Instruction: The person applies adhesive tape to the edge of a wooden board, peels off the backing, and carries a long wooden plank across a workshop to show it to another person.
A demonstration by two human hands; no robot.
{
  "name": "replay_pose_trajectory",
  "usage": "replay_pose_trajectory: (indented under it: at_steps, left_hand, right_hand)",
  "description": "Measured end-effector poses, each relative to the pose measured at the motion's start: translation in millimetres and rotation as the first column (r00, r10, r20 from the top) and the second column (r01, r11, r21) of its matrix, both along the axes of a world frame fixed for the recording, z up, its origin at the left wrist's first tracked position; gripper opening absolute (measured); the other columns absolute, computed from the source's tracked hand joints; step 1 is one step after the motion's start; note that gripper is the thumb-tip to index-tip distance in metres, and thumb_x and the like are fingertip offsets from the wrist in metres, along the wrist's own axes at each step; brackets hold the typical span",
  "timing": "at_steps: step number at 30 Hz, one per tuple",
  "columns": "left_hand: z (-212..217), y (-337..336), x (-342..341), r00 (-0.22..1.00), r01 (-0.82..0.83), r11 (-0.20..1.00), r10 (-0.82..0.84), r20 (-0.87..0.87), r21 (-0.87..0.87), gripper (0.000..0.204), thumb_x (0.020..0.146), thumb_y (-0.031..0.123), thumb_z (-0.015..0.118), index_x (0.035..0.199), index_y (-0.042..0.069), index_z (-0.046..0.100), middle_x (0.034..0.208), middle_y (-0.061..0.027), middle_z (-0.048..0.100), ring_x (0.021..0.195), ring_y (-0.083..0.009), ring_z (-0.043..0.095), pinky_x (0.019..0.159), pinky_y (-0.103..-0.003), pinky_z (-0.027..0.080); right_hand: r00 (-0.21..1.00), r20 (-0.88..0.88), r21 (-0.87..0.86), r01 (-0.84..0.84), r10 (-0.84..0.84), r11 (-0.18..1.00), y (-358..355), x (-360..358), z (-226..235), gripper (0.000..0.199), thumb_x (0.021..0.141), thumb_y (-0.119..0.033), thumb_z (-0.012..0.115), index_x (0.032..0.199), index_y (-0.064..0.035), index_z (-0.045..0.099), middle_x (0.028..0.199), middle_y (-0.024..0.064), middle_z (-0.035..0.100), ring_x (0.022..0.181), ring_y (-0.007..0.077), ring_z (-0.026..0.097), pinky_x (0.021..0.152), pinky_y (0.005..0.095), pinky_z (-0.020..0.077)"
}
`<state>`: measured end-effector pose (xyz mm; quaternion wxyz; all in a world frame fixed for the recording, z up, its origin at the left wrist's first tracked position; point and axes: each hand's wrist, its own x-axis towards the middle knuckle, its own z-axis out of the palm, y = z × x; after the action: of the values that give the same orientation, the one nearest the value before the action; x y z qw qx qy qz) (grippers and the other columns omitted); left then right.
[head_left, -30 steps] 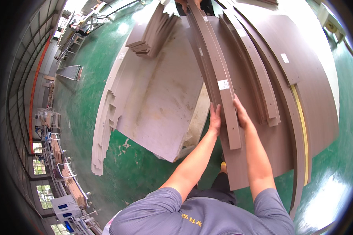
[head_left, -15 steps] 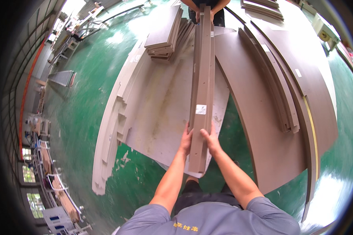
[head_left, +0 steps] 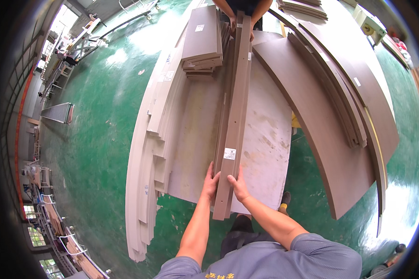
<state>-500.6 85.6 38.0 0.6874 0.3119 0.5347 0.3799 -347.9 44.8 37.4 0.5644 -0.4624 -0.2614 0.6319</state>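
A stack of long, narrow brown boards (head_left: 236,122) stretches away from me, with a white label (head_left: 229,153) near its close end. My left hand (head_left: 211,183) is closed on the stack's left side. Opposite it, my right hand (head_left: 239,187) grips the right side with the thumb on top. The fingers of both hands are partly hidden behind the boards. At the far end, a co-worker's hands (head_left: 233,24) hold the same stack. Beneath it lies a large pale, stained panel (head_left: 267,144).
Shorter brown panels (head_left: 202,39) are piled at the far left of the pale panel. Long light-coloured strips (head_left: 146,135) run along its left side. To the right lie wide brown panels (head_left: 307,116) with narrow boards (head_left: 333,88) on top. The floor (head_left: 93,153) is green.
The stack has shifted left over the pale panel, nearer the piled short panels, with my hands and the co-worker's still on it. My view has turned slightly.
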Motion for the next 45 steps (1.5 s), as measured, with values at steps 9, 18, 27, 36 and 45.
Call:
replay_pose_trajectory:
  at_steps: [9, 18, 27, 36, 45]
  left_hand:
    - [-19, 27, -38, 0.664, 0.352, 0.935, -0.215, -0.716, 0.046, 0.076, 0.103, 0.044, 0.058, 0.162, 0.008, 0.027, 0.167, -0.0254, 0.022, 0.154, -0.0414, 0.022, 0.123, -0.049, 0.026]
    - [-37, 50, -56, 0.578, 0.394, 0.915, -0.321, -0.750, -0.088, 0.083, 0.106, 0.055, 0.044, 0.162, -0.001, 0.021, 0.169, -0.0242, 0.016, 0.158, -0.0404, 0.011, 0.128, -0.045, 0.011]
    - [77, 75, -13, 0.930, 0.276, 0.959, -0.249, -0.271, 0.063, 0.080, 0.101, 0.046, 0.060, 0.161, 0.002, 0.030, 0.164, -0.0184, 0.035, 0.154, -0.0278, 0.028, 0.126, -0.038, 0.022]
    - [73, 125, -6, 0.808, 0.385, 0.921, -0.309, -0.502, 0.053, 0.070, 0.101, 0.034, 0.067, 0.157, 0.003, 0.039, 0.151, -0.0136, 0.053, 0.141, -0.0213, 0.046, 0.117, -0.034, 0.036]
    - [47, 112, -41, 0.512, 0.404, 0.901, -0.080, -0.856, 0.158, 0.094, 0.093, 0.056, 0.069, 0.158, 0.001, 0.032, 0.152, -0.0280, 0.049, 0.144, -0.0364, 0.046, 0.118, -0.042, 0.036]
  right_hand:
    - [0.999, 0.053, -0.026, 0.000, 0.001, 1.000, 21, -24, 1, 0.103, 0.093, -0.038, 0.073, 0.164, -0.0044, 0.006, 0.161, 0.0189, 0.032, 0.149, 0.0293, 0.033, 0.122, 0.0407, 0.0287]
    - [0.971, 0.230, -0.024, -0.060, 0.064, 0.998, 79, 9, -2, 0.116, 0.091, -0.049, 0.073, 0.165, -0.0046, -0.004, 0.168, 0.0216, 0.021, 0.155, 0.0299, 0.022, 0.125, 0.0397, 0.0211]
    - [0.986, 0.157, -0.086, -0.050, 0.063, 0.995, 115, -3, 3, 0.112, 0.095, -0.052, 0.068, 0.165, -0.0043, -0.005, 0.168, 0.0225, 0.021, 0.155, 0.0301, 0.022, 0.125, 0.0392, 0.0197]
    - [0.978, 0.207, -0.094, 0.024, -0.004, 0.995, 172, -17, -30, 0.108, 0.098, -0.067, 0.052, 0.164, -0.0038, -0.006, 0.167, 0.0292, 0.020, 0.156, 0.0366, 0.021, 0.125, 0.0397, 0.0212]
    - [0.444, 0.863, 0.313, -0.095, -0.241, 0.945, 104, 209, 51, 0.073, 0.095, -0.040, 0.069, 0.149, 0.0032, 0.044, 0.161, 0.0280, 0.034, 0.152, 0.0417, 0.028, 0.126, 0.0470, 0.0231]
